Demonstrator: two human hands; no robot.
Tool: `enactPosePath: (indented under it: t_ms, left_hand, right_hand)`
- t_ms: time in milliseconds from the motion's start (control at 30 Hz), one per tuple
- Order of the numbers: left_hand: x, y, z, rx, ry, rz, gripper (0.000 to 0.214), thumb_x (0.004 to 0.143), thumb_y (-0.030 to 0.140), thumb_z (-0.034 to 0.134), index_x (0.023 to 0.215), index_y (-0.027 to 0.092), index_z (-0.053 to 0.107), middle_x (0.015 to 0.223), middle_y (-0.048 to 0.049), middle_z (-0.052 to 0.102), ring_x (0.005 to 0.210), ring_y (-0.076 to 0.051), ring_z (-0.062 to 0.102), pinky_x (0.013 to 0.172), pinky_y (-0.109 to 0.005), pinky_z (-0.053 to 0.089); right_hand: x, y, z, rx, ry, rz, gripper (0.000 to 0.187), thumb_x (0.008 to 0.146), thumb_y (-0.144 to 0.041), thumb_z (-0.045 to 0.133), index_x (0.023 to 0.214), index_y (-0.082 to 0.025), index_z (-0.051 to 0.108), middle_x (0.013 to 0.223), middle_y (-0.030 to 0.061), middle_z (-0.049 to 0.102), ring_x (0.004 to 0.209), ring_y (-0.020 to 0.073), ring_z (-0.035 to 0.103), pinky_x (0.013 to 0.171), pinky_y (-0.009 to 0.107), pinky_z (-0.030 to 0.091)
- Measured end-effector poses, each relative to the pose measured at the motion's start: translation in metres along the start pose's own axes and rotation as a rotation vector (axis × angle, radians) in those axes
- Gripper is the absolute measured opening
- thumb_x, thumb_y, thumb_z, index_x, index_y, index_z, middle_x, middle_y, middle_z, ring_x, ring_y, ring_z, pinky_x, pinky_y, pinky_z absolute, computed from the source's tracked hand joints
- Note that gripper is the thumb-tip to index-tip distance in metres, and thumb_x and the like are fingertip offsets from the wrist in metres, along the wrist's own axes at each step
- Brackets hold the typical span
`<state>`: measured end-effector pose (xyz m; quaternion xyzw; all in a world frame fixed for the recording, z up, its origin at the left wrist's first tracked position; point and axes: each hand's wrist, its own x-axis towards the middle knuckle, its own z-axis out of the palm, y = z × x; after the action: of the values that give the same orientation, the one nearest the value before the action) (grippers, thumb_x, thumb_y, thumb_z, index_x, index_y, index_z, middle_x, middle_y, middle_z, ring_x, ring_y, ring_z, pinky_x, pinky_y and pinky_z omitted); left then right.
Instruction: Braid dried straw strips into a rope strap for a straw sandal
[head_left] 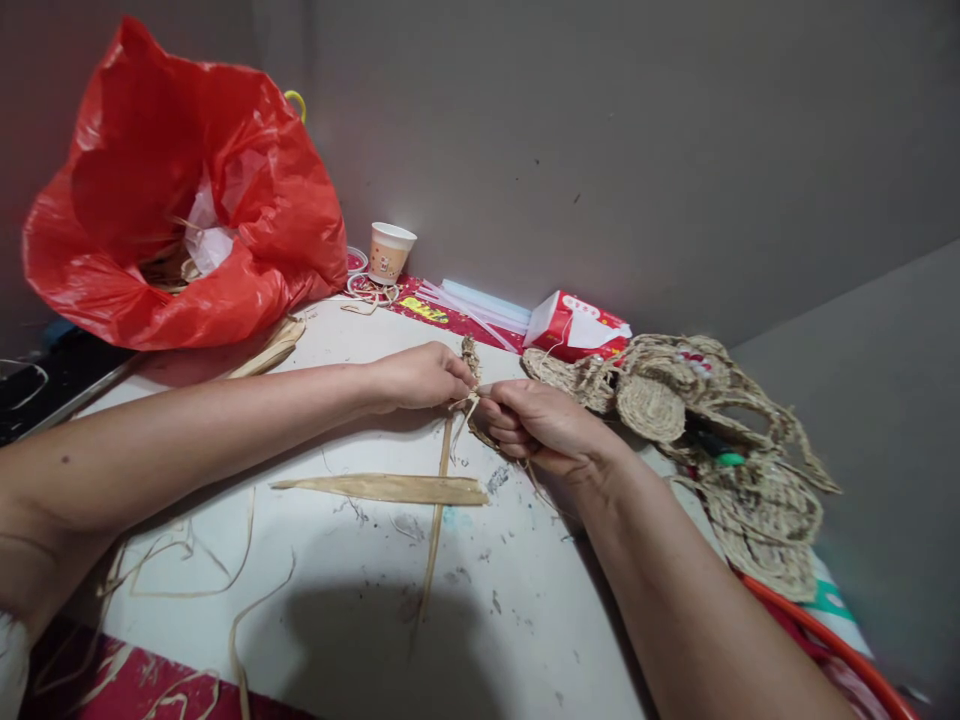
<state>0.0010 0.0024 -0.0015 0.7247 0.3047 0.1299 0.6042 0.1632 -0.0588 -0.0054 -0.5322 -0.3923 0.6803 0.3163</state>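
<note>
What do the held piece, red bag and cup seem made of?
Held piece: likely dried plant fibre, matte, with stray tan strands.
Red bag: thin plastic, glossy, with creases and highlights.
Cup: probably paper, smooth, with printed sides; plastic possible.

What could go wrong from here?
The narrow tan plant-fibre braid, held by the left hand and right hand, might fray if pulled hard. The flat tan dried-leaf strip lying loose nearby could get knocked aside. The small orange-and-white paper cup might tip if bumped.
</note>
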Motion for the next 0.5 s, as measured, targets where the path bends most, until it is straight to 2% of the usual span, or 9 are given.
enactPosePath:
  t_ms: [100, 267, 500]
  left_hand:
    - [-0.0004, 0.0008, 0.0002, -0.016, -0.006, -0.031, 0.018, 0.074, 0.016, 0.051, 0.075, 0.013, 0.069, 0.057, 0.0012, 0.057, 0.048, -0.007, 0.039, 0.05, -0.021, 0.029]
    - [-0.001, 0.0, -0.0002, -0.032, -0.005, -0.044, 0.008, 0.069, 0.018, 0.06, 0.071, 0.014, 0.067, 0.058, 0.0007, 0.061, 0.05, -0.008, 0.046, 0.05, -0.02, 0.032]
    - [0.0015, -0.003, 0.0015, -0.144, -0.015, -0.052, 0.01, 0.071, 0.012, 0.057, 0.074, 0.011, 0.066, 0.06, -0.0004, 0.062, 0.051, -0.007, 0.047, 0.052, -0.02, 0.035]
  right_hand:
    - [0.0001, 0.0009, 0.0001, 0.005, 0.003, -0.003, 0.025, 0.074, -0.019, 0.051, 0.051, -0.018, 0.04, 0.042, -0.0092, 0.026, 0.037, 0.0032, 0.012, 0.033, 0.016, 0.007]
    - [0.0002, 0.0009, -0.0001, 0.009, 0.007, -0.003, 0.025, 0.074, -0.018, 0.05, 0.051, -0.018, 0.04, 0.042, -0.0092, 0.025, 0.037, 0.0032, 0.012, 0.033, 0.016, 0.007]
    - [0.0011, 0.0002, 0.0007, 0.002, -0.011, 0.003, 0.027, 0.074, -0.018, 0.049, 0.049, -0.018, 0.04, 0.04, -0.0087, 0.026, 0.036, 0.0032, 0.012, 0.032, 0.016, 0.007]
